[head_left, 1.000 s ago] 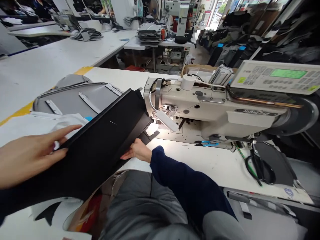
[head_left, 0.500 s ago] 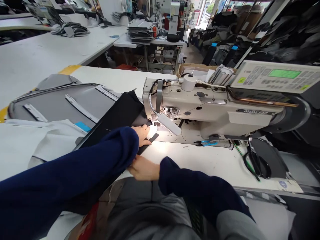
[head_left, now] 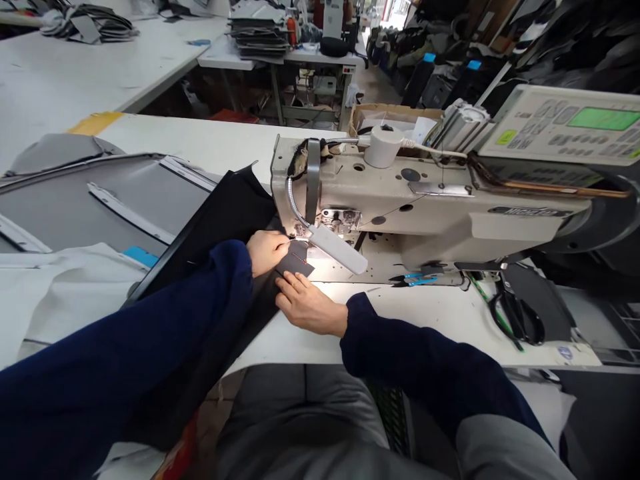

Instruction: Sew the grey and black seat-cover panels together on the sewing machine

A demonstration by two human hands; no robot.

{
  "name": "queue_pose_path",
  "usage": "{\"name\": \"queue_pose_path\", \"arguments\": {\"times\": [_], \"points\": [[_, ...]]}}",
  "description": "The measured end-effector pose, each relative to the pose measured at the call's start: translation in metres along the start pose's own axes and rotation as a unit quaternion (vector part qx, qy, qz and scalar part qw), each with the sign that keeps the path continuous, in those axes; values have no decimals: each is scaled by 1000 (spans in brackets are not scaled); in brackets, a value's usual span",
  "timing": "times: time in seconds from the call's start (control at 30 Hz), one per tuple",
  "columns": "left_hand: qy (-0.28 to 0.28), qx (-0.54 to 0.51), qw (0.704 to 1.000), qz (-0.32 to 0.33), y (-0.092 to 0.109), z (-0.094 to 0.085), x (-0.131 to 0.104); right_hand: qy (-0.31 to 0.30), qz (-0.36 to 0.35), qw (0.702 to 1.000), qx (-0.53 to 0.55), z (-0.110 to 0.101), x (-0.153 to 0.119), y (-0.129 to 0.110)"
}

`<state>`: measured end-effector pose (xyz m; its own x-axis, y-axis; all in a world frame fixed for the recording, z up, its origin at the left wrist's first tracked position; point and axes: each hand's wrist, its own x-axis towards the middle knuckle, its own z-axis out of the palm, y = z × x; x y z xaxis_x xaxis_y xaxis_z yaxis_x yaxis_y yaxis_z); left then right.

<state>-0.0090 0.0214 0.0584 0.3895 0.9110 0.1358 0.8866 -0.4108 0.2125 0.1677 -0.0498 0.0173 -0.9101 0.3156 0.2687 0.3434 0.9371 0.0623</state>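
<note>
The left hand [head_left: 267, 253] appears to pinch the black fabric [head_left: 215, 227] near the needle; the right hand [head_left: 311, 305] presses its fingers flat on the dark flap [head_left: 296, 259].

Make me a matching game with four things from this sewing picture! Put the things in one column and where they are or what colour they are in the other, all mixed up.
Things
1. The screen
2. The big scissors
3. The cardboard box
4. The left hand

Places and colours
A. Behind the sewing machine
B. On the black fabric
C. Glowing green
D. Near the right end of the white table

Right pairs: 1-C, 2-D, 3-A, 4-B
</note>
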Motion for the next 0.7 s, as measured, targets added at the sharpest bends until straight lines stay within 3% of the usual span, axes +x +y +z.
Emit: {"name": "queue_pose_path", "arguments": {"times": [0.13,0.2,0.3,0.47,0.6,0.7], "points": [[-11,65,986,152,3,4,-1,1,65,996,-62,2,5,-3],[-26,77,981,177,2,11,0,-2,93,992,-87,4,12,-6],[4,30,989,144,-4,21,2,-13,92,989,-115,7,23,-8],[66,-57,995,58,1,27,-7,-44,-9,995,-89,3,21,6],[57,-9,998,3,18,31,-15,-29,-47,994,-95,-2,5,17],[29,59,998,14,25,31,-15,-30,-31,996,-83,-3,-2,16]]}}
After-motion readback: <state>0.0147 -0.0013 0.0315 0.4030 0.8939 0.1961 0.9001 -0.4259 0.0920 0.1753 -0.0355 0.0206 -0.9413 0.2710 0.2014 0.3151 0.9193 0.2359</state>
